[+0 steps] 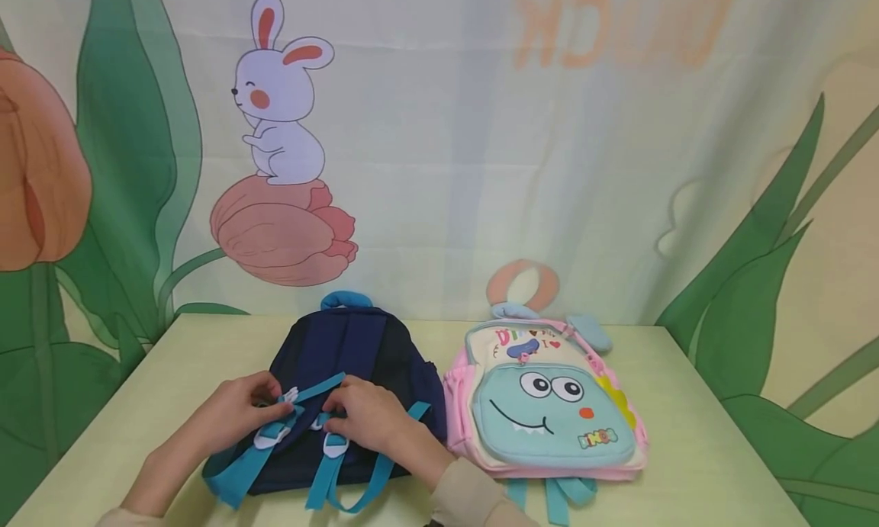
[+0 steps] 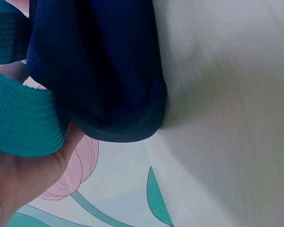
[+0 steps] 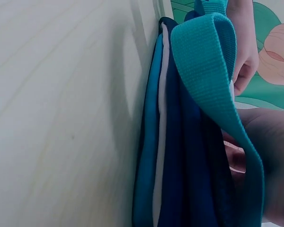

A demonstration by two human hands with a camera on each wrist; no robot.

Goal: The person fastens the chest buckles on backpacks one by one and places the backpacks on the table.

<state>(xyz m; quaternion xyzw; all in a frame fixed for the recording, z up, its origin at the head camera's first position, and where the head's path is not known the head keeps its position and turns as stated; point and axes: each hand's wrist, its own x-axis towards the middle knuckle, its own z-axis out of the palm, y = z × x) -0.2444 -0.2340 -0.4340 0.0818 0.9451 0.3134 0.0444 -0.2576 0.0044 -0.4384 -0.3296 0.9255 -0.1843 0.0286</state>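
A navy backpack [image 1: 357,344] lies on the table with its back panel and teal straps facing up. Over its lower left part, my left hand [image 1: 236,412] pinches a white plastic buckle [image 1: 290,395] on a thin teal strap [image 1: 321,387]. My right hand [image 1: 371,412] has thumb and fingers curled at a short teal webbing piece with a white clip [image 1: 319,421], its fingertips partly hiding it. White strap adjusters [image 1: 335,445] sit just below. In the left wrist view, wide teal webbing [image 2: 23,113] crosses the left hand [image 2: 31,182]; its fingertips are hidden.
To the right, beside the navy backpack, lies a pink and mint cartoon-face backpack [image 1: 549,412]. Loose teal strap ends [image 1: 250,473] hang toward the near side of the pale table [image 1: 693,435]. A printed curtain [image 1: 426,130] stands behind.
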